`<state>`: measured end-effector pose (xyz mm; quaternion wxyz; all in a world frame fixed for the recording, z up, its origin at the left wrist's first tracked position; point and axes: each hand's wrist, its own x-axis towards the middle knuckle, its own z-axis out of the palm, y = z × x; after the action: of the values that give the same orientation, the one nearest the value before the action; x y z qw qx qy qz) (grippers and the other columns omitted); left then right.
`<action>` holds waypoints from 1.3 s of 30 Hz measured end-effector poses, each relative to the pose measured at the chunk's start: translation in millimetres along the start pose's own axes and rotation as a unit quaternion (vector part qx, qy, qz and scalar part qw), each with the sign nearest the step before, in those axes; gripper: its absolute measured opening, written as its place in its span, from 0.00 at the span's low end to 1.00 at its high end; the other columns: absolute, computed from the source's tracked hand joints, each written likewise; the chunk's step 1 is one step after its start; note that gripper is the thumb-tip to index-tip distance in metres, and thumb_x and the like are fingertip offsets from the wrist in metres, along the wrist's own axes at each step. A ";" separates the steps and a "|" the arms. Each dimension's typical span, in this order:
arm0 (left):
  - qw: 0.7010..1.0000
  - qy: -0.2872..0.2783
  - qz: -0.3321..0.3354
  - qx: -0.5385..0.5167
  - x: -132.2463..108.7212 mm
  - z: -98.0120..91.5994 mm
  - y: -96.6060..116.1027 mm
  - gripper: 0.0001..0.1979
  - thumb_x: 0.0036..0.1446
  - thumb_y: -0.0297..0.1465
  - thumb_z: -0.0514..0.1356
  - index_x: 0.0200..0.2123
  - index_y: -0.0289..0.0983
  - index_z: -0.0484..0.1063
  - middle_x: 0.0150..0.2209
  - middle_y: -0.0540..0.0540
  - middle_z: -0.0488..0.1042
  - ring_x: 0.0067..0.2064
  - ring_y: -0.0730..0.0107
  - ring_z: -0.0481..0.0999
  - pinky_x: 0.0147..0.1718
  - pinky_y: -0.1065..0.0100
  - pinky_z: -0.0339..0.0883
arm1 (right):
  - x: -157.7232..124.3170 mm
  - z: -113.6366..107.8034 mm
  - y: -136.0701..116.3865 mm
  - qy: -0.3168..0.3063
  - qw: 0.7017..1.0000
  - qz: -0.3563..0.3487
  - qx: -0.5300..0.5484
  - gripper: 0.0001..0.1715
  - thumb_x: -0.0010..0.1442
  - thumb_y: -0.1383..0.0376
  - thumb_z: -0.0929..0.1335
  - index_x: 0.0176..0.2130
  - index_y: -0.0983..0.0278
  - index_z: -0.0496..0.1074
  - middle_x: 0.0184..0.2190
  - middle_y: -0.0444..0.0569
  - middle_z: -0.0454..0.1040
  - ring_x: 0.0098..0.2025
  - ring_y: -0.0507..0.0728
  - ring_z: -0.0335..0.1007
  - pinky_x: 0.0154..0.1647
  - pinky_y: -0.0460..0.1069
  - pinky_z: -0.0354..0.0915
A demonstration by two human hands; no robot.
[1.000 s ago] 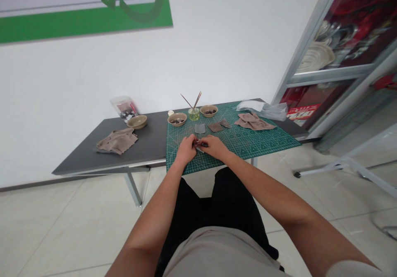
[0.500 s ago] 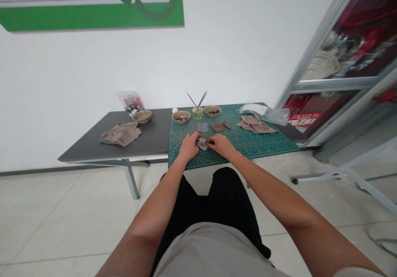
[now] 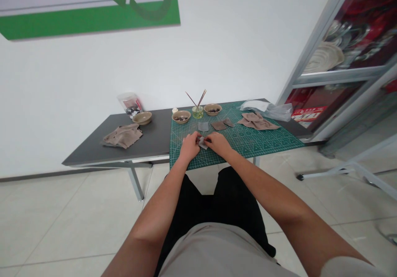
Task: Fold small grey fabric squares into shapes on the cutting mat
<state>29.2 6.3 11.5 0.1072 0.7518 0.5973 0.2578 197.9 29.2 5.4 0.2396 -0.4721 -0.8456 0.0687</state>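
Note:
My left hand point(image 3: 190, 145) and my right hand point(image 3: 218, 143) meet over the green cutting mat point(image 3: 251, 143). Between their fingertips is a small pale grey, thin square point(image 3: 202, 144), its upper part creased; whether it is cloth or paper I cannot tell. Fingers of both hands are closed on its edges. Just beyond them a similar pale square point(image 3: 203, 126) lies flat. Right of that are a brown cloth square point(image 3: 218, 125) and a smaller brown piece point(image 3: 228, 122). Any smaller item in the fingertips is hidden.
Behind stand two bowls of dark pieces, the left bowl point(image 3: 181, 117) and right bowl point(image 3: 212, 109), with a glass jar point(image 3: 197, 112) holding thin sticks between. Brown cloths point(image 3: 258, 121), a plastic bag point(image 3: 276, 111), another cloth point(image 3: 122, 136), a bowl point(image 3: 142, 118) and a tub point(image 3: 130, 104) flank them.
The pale square between my fingers looks more creased and gathered at its upper part. My hands stay in nearly the same place; the view has shifted and tilted slightly.

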 end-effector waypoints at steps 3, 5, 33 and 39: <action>1.000 0.005 -0.001 -0.001 -0.2 1.0 -0.8 0.16 0.53 0.19 0.54 0.42 0.41 0.67 0.37 0.47 0.77 0.46 0.58 0.71 0.46 0.59 0.60 | -4.3 -3.0 -1.0 -0.017 1.000 -0.018 0.003 0.09 0.61 0.62 0.69 0.36 0.64 0.80 0.32 0.52 0.77 0.39 0.57 0.69 0.40 0.49 0.60; 1.000 0.011 -0.003 -0.002 -0.5 1.7 -0.9 0.16 0.53 0.19 0.54 0.42 0.41 0.67 0.37 0.46 0.77 0.46 0.58 0.71 0.47 0.58 0.59 | -5.8 -5.8 0.2 -0.027 0.999 -0.022 0.005 0.10 0.62 0.62 0.69 0.36 0.64 0.80 0.32 0.52 0.78 0.39 0.58 0.69 0.40 0.50 0.60; 0.999 0.028 -0.002 -0.016 -0.2 2.5 -4.0 0.14 0.52 0.20 0.55 0.40 0.40 0.69 0.36 0.46 0.77 0.43 0.60 0.72 0.43 0.61 0.63 | -6.0 -2.0 -4.4 0.000 1.000 -0.019 0.020 0.08 0.61 0.63 0.69 0.34 0.64 0.78 0.31 0.51 0.76 0.40 0.57 0.68 0.41 0.49 0.59; 1.000 0.017 0.011 -0.009 -1.3 2.7 -5.8 0.15 0.53 0.20 0.54 0.41 0.40 0.70 0.38 0.46 0.76 0.44 0.60 0.72 0.44 0.62 0.64 | -12.2 1.0 -5.6 -0.003 0.998 -0.032 0.062 0.08 0.61 0.63 0.70 0.33 0.64 0.77 0.32 0.49 0.76 0.40 0.56 0.68 0.43 0.49 0.59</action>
<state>25.6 7.0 6.2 0.1007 0.7531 0.5883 0.2768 198.5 16.1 2.3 0.2677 -0.4290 -0.8550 0.1154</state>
